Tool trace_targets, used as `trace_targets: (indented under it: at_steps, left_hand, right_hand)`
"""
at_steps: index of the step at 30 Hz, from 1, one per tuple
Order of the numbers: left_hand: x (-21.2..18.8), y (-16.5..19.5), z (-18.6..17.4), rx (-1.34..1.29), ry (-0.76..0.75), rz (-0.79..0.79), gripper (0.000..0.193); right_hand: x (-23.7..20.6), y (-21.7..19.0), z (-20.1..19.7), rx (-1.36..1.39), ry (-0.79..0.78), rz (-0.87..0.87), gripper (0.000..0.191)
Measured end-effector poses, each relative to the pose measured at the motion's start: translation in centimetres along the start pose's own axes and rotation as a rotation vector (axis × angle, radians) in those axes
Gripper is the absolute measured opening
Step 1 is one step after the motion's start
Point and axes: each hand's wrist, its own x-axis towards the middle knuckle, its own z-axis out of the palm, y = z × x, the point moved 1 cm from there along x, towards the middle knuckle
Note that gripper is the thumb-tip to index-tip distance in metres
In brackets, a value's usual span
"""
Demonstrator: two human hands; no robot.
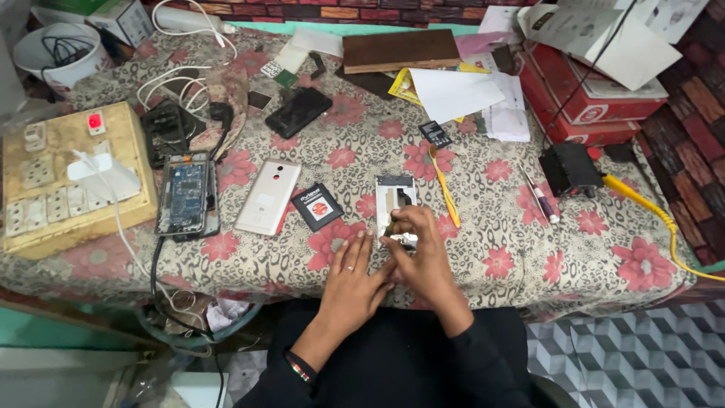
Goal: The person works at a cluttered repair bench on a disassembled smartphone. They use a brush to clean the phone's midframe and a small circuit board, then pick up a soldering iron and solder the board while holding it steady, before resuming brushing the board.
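Nearest me, the left hand lies spread flat on the flowered counter, fingertips touching the right hand, which pinches the lower edge of an opened white phone frame lying just beyond the knuckles. It looks like mid-disassembly work on that frame (what sits between the fingertips is too small to tell), so the next move likely calls for a steady prying grip. Farther off lie a yellow pry tool, a black battery, a pale back cover and a bare circuit-board phone.

Printed cloth table cover, matt; glossy black phone.
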Motion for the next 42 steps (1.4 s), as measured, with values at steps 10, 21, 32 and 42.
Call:
trace_targets:
  at_steps: [10,21,32,42]
  left_hand:
    - [0.1,0.1,0.1,-0.006,0.016,-0.001,0.055]
    - [0.0,0.0,0.2,-0.023,0.004,0.004,0.057]
    - [0.1,-0.1,0.4,-0.013,0.019,0.017,0.056]
    - [-0.1,-0.2,0.8,-0.023,0.047,0.019,0.048]
  right_hand:
    - [1.4,2.1,-1.9,0.258,-0.262,-0.074,0.06]
    - [1.2,1.5,-0.9,0.137,-0.054,-0.153,0.059]
    - [1.0,1.1,-1.4,0.285,-0.173,-0.082,0.054]
    - [1.6,-0.4,-0.9,0.038,-0.056,-0.165,0.055]
